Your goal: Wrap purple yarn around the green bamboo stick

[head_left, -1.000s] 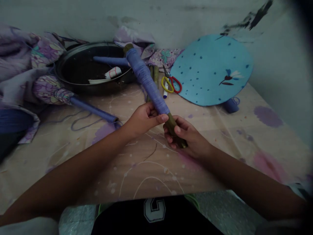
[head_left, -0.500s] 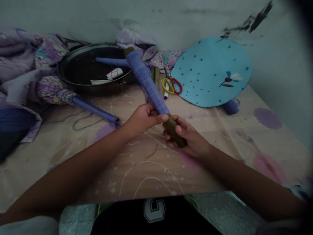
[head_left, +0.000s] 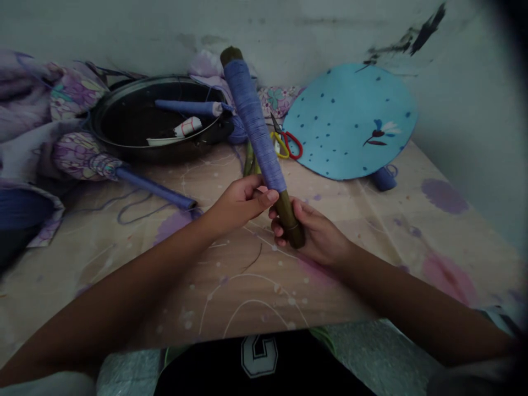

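Observation:
A greenish-brown stick [head_left: 256, 126], perhaps bamboo, tilts up and away from me, wrapped in purple-blue yarn over most of its length. Bare wood shows at its far tip and its near end. My right hand [head_left: 317, 228] is closed around the bare near end. At the lower edge of the winding, my left hand [head_left: 243, 206] grips the stick between thumb and fingers. Behind the stick lie scissors [head_left: 289, 144] with one yellow and one red handle loop. A short dark strand [head_left: 253, 258] rests on the tablecloth below my hands.
A black pan [head_left: 124, 143] holds a purple-wrapped stick [head_left: 187, 107] and a white roll [head_left: 188, 126]. Another purple-wrapped stick [head_left: 157, 187] lies left beside bunched floral cloth [head_left: 78, 154]. A blue dotted oval board [head_left: 342, 126] leans at the wall, near a small blue roll [head_left: 384, 179].
The wrapped stick has swung more upright, its far tip rising and its near end shifting slightly left. Both hands keep their hold. The camera view has shifted a little.

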The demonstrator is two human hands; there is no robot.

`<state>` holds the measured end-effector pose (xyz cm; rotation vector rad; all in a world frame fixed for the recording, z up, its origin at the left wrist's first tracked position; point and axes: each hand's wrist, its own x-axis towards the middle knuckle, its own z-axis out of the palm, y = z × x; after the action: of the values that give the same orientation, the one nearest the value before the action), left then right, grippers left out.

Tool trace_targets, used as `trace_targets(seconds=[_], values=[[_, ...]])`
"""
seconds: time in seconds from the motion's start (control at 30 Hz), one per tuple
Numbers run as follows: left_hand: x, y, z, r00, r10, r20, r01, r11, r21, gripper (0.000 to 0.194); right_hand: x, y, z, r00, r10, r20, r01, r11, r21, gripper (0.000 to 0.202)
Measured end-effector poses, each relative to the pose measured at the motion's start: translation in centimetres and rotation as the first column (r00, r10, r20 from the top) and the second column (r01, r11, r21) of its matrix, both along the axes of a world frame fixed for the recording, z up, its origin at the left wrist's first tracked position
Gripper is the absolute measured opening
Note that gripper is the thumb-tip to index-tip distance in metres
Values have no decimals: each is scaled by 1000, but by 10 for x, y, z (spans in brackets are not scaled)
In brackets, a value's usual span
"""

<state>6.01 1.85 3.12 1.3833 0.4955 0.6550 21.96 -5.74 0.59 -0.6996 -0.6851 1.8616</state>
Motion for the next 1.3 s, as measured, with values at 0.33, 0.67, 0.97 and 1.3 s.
trace_targets(seconds=[0.33,0.67,0.97,1.3], values=[[-2,2,-8,998,-22,-58,17,996,-87,38,1,2,-1,998,-55,15,54,998,12,28],[-1,1,-1,999,-35,8,35,999,-1,32,3,2,-3,999,20,-26,-21,999,-41,27],[0,-6,-2,989,-122,-89,123,992,8,31,4,-1,3,975,164,-150,-181,978,-107,20],[3,-3,-7,964,-151,-217,186,971,150,30,-2,-2,-1,976,167,-141,-191,965,-180,25]])
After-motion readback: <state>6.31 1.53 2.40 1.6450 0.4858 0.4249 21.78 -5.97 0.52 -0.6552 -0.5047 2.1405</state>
